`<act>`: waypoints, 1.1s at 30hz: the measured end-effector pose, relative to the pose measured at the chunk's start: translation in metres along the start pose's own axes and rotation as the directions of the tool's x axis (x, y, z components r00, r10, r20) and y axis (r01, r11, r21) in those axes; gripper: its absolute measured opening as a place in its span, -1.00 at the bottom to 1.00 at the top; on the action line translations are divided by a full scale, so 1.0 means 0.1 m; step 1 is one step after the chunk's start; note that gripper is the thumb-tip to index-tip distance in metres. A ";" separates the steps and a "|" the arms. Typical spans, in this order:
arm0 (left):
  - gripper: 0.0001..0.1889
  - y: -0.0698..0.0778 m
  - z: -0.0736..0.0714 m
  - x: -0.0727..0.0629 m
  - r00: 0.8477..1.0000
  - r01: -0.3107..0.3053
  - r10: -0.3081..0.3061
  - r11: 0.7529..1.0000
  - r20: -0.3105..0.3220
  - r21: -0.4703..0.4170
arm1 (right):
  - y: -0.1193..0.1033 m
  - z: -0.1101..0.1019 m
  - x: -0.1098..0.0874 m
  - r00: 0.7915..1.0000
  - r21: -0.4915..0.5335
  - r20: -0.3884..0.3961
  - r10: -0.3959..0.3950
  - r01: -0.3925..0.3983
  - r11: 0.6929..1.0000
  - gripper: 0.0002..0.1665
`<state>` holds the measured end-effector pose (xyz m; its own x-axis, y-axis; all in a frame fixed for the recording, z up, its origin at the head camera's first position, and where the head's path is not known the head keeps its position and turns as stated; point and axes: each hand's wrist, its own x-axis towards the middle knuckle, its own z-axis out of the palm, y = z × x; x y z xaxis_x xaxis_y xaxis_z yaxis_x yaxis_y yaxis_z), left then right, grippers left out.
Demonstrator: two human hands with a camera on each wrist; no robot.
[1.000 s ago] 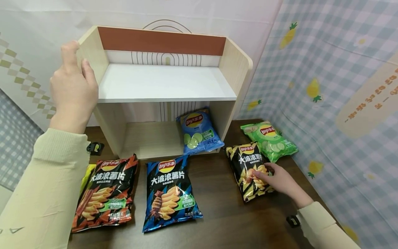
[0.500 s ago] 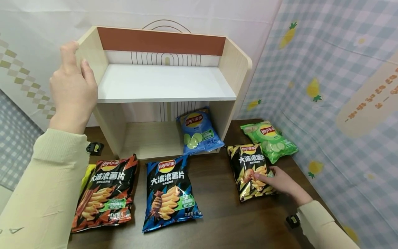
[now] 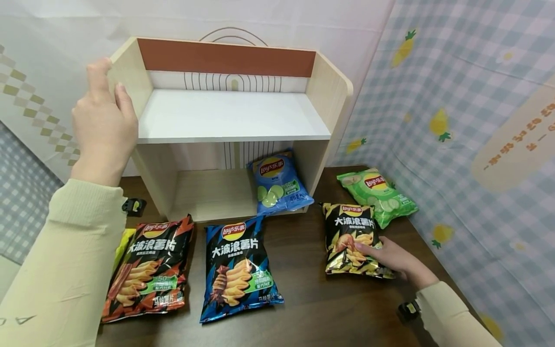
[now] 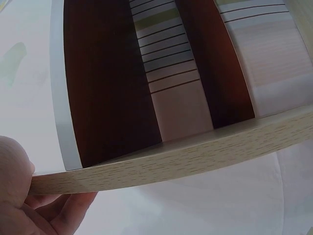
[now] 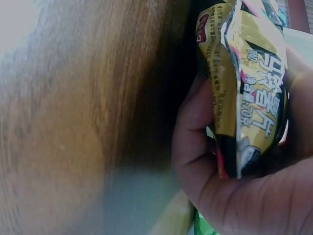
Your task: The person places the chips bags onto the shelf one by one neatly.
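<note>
My right hand (image 3: pixel 392 258) grips a black and gold bag of potato chips (image 3: pixel 349 238) by its right side, thumb on the printed front. In the right wrist view the fingers (image 5: pixel 193 132) curl behind the bag (image 5: pixel 254 93), close over the wood tabletop. At the upper left, my left hand (image 3: pixel 104 120) holds the side panel of a two-level wooden shelf (image 3: pixel 234 140). From the left wrist, the panel's edge (image 4: pixel 146 169) runs between the thumb and the fingers (image 4: pixel 73 213). A blue chip bag (image 3: pixel 279 185) leans inside the lower compartment, against its right wall.
A green chip bag (image 3: pixel 379 195) lies behind the held one, near the checked cloth (image 3: pixel 455 120) on the right. On the brown table (image 3: pixel 312 313) lie a blue-black bag (image 3: pixel 238 270) and a red-black bag (image 3: pixel 151 270), which partly covers a yellow one (image 3: pixel 123 243).
The black and gold bag has turned more upright and shifted slightly right in my right hand, uncovering a little more table beside the shelf. My left hand stays on the shelf panel.
</note>
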<state>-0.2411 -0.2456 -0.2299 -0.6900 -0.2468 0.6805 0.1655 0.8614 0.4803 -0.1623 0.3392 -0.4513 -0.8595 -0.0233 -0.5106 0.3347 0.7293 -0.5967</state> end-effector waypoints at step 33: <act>-0.57 0.02 -0.02 -0.02 1.000 0.001 -0.001 1.000 -0.007 0.000 | 0.02 0.03 -0.16 0.992 0.174 -0.110 -0.068 0.087 0.981 0.30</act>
<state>-0.2383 -0.2441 -0.2288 -0.6851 -0.2508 0.6839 0.1651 0.8609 0.4812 -0.1473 0.3389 -0.4460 -0.9176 0.0026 -0.3974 0.3209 0.5947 -0.7372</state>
